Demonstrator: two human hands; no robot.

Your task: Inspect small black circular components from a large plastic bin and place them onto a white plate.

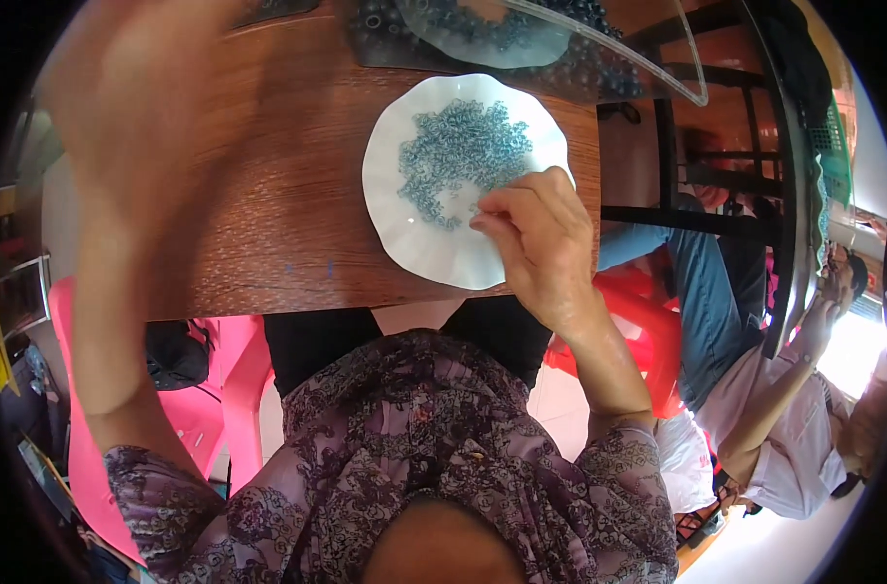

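Observation:
A white plate (383,216) with a wavy rim lies near the front edge of the wooden table. Heaped on it are many small, translucent blue-grey pieces (468,141), perhaps little rings or springs. My right hand (543,238) is over the plate's right side, thumb and forefinger pinched beside the heap's lower edge. What sits between the fingertips is too small to make out. Raised at the upper left over the table, my left hand (137,92) is smeared by motion. Its fingers cannot be read, and the plate is well to its right.
Behind the plate stands a clear plastic guard or box (638,58), with dark rings and a pale dish behind it. The table (258,224) has a dark wood grain. A pink chair (210,389) and red stool (648,336) flank my legs. Another person (784,428) sits at the right.

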